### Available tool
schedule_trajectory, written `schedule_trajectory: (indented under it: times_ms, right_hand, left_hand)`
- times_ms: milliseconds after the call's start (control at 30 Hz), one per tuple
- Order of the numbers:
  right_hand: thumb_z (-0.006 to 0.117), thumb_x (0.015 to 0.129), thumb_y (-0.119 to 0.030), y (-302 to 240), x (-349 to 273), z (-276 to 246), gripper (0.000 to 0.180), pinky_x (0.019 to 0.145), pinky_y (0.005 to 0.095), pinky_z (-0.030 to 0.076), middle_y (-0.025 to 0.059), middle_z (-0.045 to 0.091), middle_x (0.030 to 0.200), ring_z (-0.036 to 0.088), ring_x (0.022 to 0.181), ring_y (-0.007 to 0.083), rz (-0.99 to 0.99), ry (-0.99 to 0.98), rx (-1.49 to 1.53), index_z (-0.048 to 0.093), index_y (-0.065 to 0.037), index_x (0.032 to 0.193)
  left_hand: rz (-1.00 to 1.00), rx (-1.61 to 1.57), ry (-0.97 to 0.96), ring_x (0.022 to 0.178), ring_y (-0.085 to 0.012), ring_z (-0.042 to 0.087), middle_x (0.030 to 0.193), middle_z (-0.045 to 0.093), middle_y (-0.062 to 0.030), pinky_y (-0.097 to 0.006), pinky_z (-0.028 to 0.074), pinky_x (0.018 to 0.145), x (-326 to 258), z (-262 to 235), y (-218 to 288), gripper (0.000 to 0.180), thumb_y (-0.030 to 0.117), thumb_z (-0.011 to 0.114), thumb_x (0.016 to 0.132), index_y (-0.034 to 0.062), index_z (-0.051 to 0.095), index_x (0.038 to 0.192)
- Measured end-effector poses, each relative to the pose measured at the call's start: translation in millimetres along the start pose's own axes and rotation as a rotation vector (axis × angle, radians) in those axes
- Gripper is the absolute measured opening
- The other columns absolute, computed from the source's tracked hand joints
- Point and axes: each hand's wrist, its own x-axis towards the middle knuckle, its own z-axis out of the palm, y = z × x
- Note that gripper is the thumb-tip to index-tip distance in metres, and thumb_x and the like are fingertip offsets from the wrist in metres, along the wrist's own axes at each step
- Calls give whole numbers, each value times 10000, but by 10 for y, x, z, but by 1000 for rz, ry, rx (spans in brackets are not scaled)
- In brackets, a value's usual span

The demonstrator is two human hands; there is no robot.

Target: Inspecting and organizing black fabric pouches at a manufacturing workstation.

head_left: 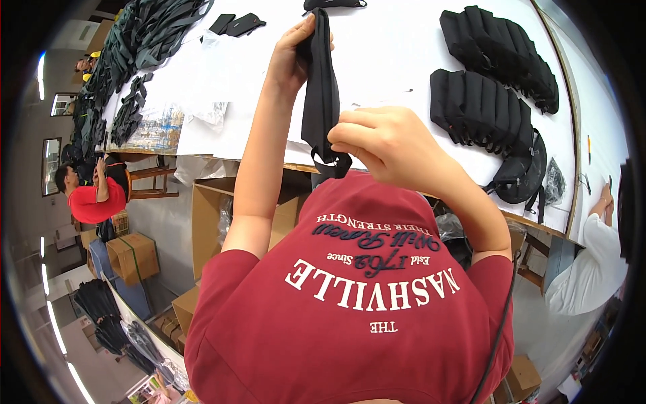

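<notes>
A narrow black fabric bag [321, 101] hangs lengthwise over the near edge of the white table, with a seam or zip line down its length and a strap loop at its lower end. Its upper end is gripped by my left hand [293, 57], fingers wrapped partly behind it. My right hand [390, 143] pinches the bag's right edge near the lower end, thumb and forefinger pressed together. What exactly lies between those fingertips is too small to make out.
Two rows of black bags [481, 108] stand at the right, beside a rounded black bag [521, 172]. Black straps [145, 37] heap at the far left, near two small black pouches [242, 25]. Cardboard boxes [208, 202] sit below the table edge. People work at both sides.
</notes>
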Motion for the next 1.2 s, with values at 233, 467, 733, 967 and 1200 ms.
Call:
schedule_trajectory:
  times_ms: [233, 467, 733, 967, 1200]
  right_hand:
    - [644, 732, -51, -32, -24, 11, 114, 523, 345, 433, 53, 560, 729, 561, 617, 243, -13, -23, 28, 558, -40, 806]
    - [642, 715, -47, -37, -34, 14, 135, 535, 341, 443, 52, 544, 727, 577, 650, 238, -23, -70, 10, 547, -46, 811]
    - [641, 743, -53, 24, -49, 35, 123, 544, 336, 444, 54, 560, 723, 580, 646, 242, 39, -43, 53, 544, -53, 819]
    - [619, 833, -183, 201, 91, -163, 99, 552, 374, 452, 64, 583, 720, 586, 626, 277, 156, 178, -216, 559, -104, 825]
    - [637, 836, -185, 446, 126, -384, 104, 526, 324, 422, 50, 595, 720, 566, 565, 213, 184, 333, -262, 584, -96, 841]
  left_hand:
    - [-57, -3, 11, 619, -112, 613, 722, 619, -55, -216, 510, 540, 14, -24, -7, 282, 330, 576, 910, 53, 615, 874]
    - [-67, 49, 52, 616, -73, 603, 744, 637, -10, -205, 495, 553, 27, 12, -38, 227, 278, 608, 893, 57, 648, 931]
    - [-104, 52, 43, 575, -51, 574, 736, 638, 8, -188, 453, 503, 40, 106, -100, 206, 260, 640, 871, 59, 658, 915]
    - [-139, 95, -40, 587, -45, 562, 694, 605, 9, -178, 445, 521, 1, 211, -68, 217, 273, 662, 856, 64, 650, 913]
    - [-170, 15, -59, 688, -71, 619, 784, 640, -28, -206, 511, 622, -53, 338, -81, 251, 253, 614, 893, 29, 627, 1005]
